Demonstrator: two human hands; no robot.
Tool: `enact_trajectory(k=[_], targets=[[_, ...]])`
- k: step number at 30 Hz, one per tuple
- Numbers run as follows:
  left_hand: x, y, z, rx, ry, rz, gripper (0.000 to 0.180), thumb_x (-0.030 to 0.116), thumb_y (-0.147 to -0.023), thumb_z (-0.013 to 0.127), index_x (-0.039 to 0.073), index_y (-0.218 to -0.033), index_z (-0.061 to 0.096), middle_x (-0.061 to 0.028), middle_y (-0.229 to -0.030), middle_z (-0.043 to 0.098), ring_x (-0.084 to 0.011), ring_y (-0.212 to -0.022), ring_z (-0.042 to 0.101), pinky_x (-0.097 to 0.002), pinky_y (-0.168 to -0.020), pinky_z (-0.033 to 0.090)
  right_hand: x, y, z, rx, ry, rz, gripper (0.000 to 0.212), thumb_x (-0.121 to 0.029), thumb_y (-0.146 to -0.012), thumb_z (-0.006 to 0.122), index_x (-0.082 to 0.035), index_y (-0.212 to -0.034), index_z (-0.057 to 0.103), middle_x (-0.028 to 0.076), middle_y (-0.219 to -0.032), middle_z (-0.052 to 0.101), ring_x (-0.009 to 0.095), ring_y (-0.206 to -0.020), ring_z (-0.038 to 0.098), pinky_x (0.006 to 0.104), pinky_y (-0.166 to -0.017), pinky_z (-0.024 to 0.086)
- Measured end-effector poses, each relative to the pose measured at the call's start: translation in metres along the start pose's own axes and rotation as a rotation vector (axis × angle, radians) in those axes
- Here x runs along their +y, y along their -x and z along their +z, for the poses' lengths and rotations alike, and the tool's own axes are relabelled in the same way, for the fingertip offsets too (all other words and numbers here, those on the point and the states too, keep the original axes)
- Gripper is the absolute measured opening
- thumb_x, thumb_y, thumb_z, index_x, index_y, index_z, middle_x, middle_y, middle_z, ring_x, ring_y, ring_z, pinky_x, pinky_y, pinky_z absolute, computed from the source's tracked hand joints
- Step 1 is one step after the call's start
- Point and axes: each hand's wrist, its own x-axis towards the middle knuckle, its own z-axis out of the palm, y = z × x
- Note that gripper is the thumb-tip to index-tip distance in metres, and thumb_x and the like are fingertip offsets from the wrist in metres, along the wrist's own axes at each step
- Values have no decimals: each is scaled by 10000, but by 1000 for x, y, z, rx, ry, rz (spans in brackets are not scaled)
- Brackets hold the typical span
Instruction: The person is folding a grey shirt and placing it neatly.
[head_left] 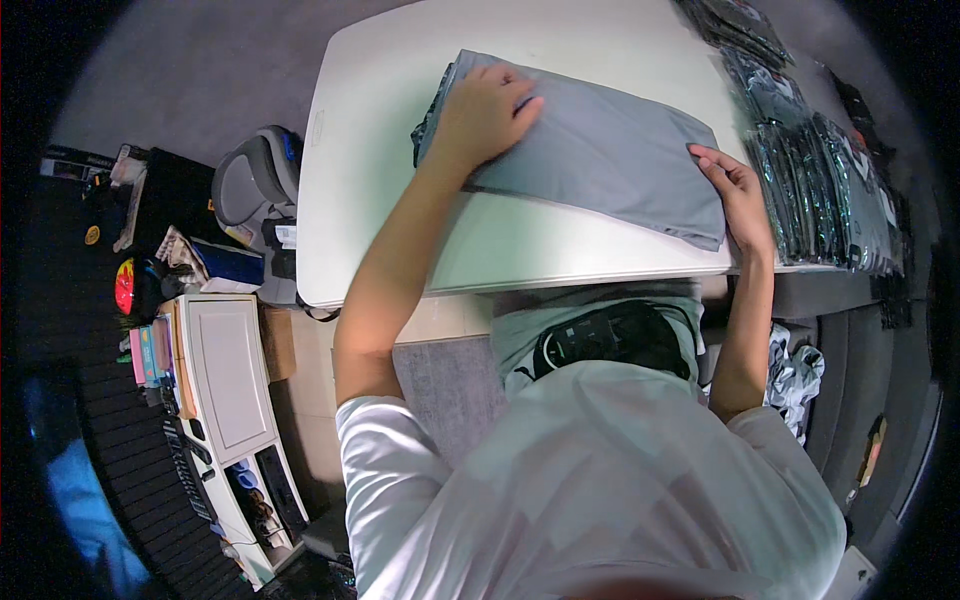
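Observation:
A long, folded grey garment lies flat and slantwise across the white table; its exact kind does not show. My left hand rests on its left end, slightly blurred, with fingers loosely bent and the thumb apart. At the right end, my right hand touches the garment's edge, its index finger and thumb lying on top of the cloth. Neither hand has lifted the fabric. Dark, crinkled material sticks out from beneath the garment's left end, mostly covered by it.
Plastic-wrapped dark packages are stacked along the table's right side. Left of the table stand a grey chair and a white cabinet with books beside it. A dark pouch is at my waist. Crumpled silvery plastic lies at the lower right.

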Motion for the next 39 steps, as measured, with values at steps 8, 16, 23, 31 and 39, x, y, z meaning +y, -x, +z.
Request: enact_trajectory(k=[8, 16, 23, 31, 39], targets=[[2, -1, 22, -6, 68, 19, 328, 308, -915, 645, 111, -1164, 729, -106, -1079, 626, -299, -1029, 574, -426, -926, 467, -10, 9, -38, 106, -22, -53, 358, -155, -962, 666, 28, -1269, 656, 91, -1139, 700, 101, -975, 626, 229, -909, 477], [1, 1, 19, 58, 54, -125, 404, 375, -840, 735, 103, -1139, 726, -122, -1072, 624, -292, -997, 595, -400, -898, 491, -92, 20, -38, 153, 418, -123, 349, -147, -942, 658, 61, -1223, 669, 101, -1093, 724, 130, -912, 642, 265, -857, 502], [-27, -1, -3, -78, 439, -599, 468, 385, -730, 856, 52, -1031, 726, -94, -812, 672, -212, -735, 655, -339, -696, 538, -166, -43, 74, -30, 1116, -474, 280, -165, -835, 631, 112, -853, 668, 268, -687, 634, 286, -495, 644, 413, -534, 529], [-47, 6, 9, -74, 350, -680, 404, 293, -688, 853, 69, -1014, 768, -157, -879, 744, -252, -828, 729, -357, -783, 569, -168, -97, 226, -621, 1156, -73, 198, -34, -836, 525, 142, -861, 612, 203, -728, 668, 230, -516, 655, 354, -463, 552], [-84, 13, -25, -318, 893, -847, 423, 362, -920, 680, -32, -1074, 686, -156, -734, 691, -211, -694, 694, -320, -597, 538, -113, -158, 216, -574, 787, -289, 447, -123, -840, 541, 27, -1249, 637, 159, -866, 712, 238, -723, 714, 343, -676, 595]])
